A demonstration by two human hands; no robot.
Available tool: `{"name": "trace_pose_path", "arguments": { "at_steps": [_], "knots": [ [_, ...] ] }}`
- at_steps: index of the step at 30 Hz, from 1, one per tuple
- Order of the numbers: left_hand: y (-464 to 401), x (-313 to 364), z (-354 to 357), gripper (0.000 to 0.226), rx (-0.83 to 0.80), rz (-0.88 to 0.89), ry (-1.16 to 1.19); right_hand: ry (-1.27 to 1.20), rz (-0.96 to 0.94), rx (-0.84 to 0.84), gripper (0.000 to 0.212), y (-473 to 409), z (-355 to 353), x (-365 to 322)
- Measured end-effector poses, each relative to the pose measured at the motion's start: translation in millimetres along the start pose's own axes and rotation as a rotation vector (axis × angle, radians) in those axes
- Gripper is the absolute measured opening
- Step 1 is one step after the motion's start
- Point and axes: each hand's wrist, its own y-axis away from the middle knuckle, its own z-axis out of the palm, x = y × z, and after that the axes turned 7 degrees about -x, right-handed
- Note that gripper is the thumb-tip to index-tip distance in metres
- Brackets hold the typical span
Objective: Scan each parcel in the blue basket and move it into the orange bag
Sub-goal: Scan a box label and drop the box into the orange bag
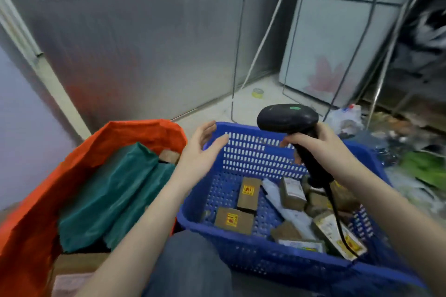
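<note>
A blue perforated basket [253, 152] sits in front of me, holding several small brown parcels, among them one with a yellow label [248, 194] and another [233, 220]. To the left stands the orange bag [135, 131], open, with a green lining and a brown parcel [169, 156] inside. My left hand [200, 152] hovers empty, fingers spread, between the bag and the basket's left rim. My right hand [321, 144] grips the handle of a black barcode scanner [288, 117] above the basket; its cable trails down over the parcels.
A metal wall panel rises behind. Wire frames and a panel with a pink flower [323, 74] lean at the back right. A yellow tape roll [257, 92] lies on the floor. Clutter and plastic wrapping [347, 115] fill the right side. My knee [188, 263] is between bag and basket.
</note>
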Motion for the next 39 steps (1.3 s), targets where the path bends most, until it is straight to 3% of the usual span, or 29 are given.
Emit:
{"name": "trace_pose_path", "arguments": {
  "at_steps": [4, 9, 14, 19, 28, 33, 36, 39],
  "knots": [
    [-23.8, 8.0, 67.5, 0.05, -0.162, 0.003, -0.054, -0.025, 0.049, 0.145, 0.005, 17.5, -57.2, 40.5],
    [-47.1, -0.2, 145.4, 0.054, -0.296, -0.023, -0.079, -0.101, 0.075, 0.312, 0.019, 32.5, -104.3, 101.2],
    [-60.9, -30.8, 217.6, 0.056, -0.421, -0.096, -0.109, -0.152, 0.131, 0.468, 0.018, 41.9, -133.8, 159.0],
    [-74.5, -78.8, 277.4, 0.058, -0.517, -0.248, -0.102, -0.251, 0.241, 0.517, 0.014, 36.8, -150.7, 218.5],
    [-97.3, -178.5, 370.6, 0.054, -0.603, -0.629, -0.069, -0.456, 0.445, 0.549, 0.016, 12.1, -154.8, 312.9],
    [-109.2, -239.0, 424.2, 0.081, -0.599, -0.814, 0.068, -0.462, 0.455, 0.568, 0.014, -0.3, -156.0, 340.1],
    [-113.7, -254.3, 445.4, 0.058, -0.543, -0.893, 0.184, -0.466, 0.423, 0.544, 0.01, -6.4, -155.3, 342.4],
    [-116.8, -249.9, 456.5, 0.061, -0.493, -0.937, 0.217, -0.475, 0.417, 0.546, 0.01, -8.3, -154.7, 342.3]
  ]
}}
